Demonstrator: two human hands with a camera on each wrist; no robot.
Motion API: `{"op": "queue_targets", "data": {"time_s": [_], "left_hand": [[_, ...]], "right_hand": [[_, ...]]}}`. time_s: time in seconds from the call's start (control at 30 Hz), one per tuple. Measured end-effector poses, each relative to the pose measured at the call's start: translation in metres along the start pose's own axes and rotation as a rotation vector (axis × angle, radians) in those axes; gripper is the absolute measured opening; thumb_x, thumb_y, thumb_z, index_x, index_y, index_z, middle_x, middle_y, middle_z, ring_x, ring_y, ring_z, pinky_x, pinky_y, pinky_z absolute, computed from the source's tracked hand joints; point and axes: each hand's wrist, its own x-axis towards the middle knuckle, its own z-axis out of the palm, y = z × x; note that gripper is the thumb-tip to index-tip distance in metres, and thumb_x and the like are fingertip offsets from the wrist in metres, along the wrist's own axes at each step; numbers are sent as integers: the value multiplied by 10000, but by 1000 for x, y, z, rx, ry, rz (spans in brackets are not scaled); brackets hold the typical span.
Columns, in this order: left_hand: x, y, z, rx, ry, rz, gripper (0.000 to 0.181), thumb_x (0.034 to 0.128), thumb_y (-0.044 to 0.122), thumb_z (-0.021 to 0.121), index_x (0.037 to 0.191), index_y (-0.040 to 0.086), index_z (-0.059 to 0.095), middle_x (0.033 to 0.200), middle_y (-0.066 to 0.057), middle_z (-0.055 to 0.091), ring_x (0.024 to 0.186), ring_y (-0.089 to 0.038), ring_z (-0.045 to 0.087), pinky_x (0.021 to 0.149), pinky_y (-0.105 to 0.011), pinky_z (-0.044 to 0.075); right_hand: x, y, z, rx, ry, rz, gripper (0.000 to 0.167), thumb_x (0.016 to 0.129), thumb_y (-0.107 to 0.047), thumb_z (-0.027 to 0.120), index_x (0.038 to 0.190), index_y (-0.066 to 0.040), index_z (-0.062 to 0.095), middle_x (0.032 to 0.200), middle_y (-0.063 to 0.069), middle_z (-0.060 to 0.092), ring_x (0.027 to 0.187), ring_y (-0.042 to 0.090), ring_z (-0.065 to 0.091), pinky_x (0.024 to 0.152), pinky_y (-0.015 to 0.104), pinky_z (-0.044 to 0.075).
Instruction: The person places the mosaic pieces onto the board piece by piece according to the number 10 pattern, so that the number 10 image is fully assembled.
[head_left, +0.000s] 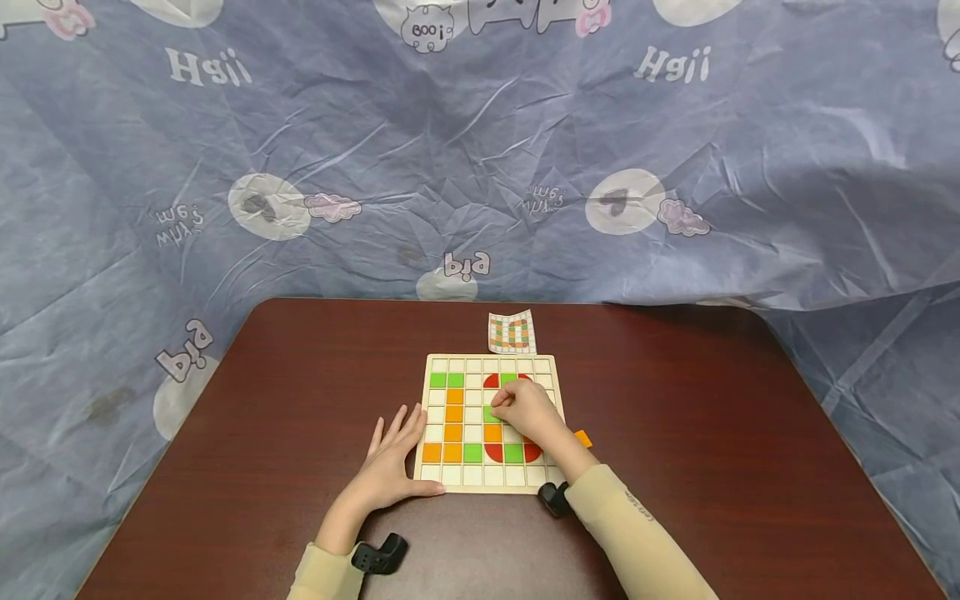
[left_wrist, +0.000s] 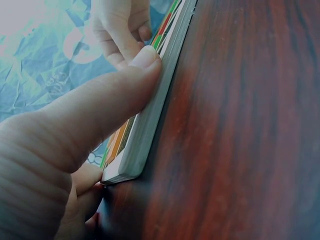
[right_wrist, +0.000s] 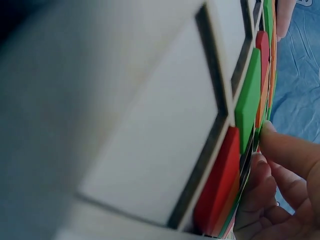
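A square white grid board (head_left: 492, 490) with a pale wooden rim lies on the table, holding green, orange and red tiles. My left hand (head_left: 392, 467) is spread at its lower left corner, with the thumb on the front edge and the fingers along the left side. Over the middle of the board, my right hand (head_left: 528, 412) pinches a small green tile (head_left: 489, 414) at its cell. Its thumb (right_wrist: 285, 150) touches green there in the right wrist view, where a green tile (right_wrist: 248, 100) and a rounded red tile (right_wrist: 218, 185) lie nearer the camera.
Behind the board lies a small paper card (head_left: 512, 333) printed with a coloured grid pattern. An orange piece (head_left: 583, 438) lies beside the board's right edge, partly hidden by my right wrist. The dark red-brown table (head_left: 675, 400) backs onto a hanging blue-grey cloth (head_left: 480, 167).
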Motion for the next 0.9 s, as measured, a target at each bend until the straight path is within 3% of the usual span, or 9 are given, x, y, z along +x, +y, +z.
{"op": "queue_targets", "data": {"time_s": [0.27, 0.63, 0.9], "left_hand": [[0, 0, 0, 3, -5, 4, 1172, 683, 505, 860, 1559, 47, 229, 1646, -113, 165, 1542, -335, 47, 1207, -573, -64], [0, -2, 0, 15, 3, 5, 1178, 686, 527, 851, 1562, 53, 222, 1646, -110, 167, 1541, -333, 57, 1205, -573, -61], [0, -1, 1, 4, -4, 6, 1186, 689, 544, 841, 1564, 48, 213, 1648, -118, 157, 1540, -341, 43, 1201, -581, -74]], "right_hand": [[0, 5, -5, 57, 26, 43, 87, 881, -202, 741, 885, -116, 727, 803, 2, 663, 701, 125, 551, 655, 252, 445], [-5, 27, -43, 259, 65, 128, 184, 923, -205, 694, 1031, -61, 734, 953, 95, 739, 850, 226, 651, 719, 255, 486], [-16, 53, -61, 306, 71, 163, 234, 923, -183, 688, 1086, -15, 705, 971, 113, 711, 833, 241, 611, 740, 308, 523]]}}
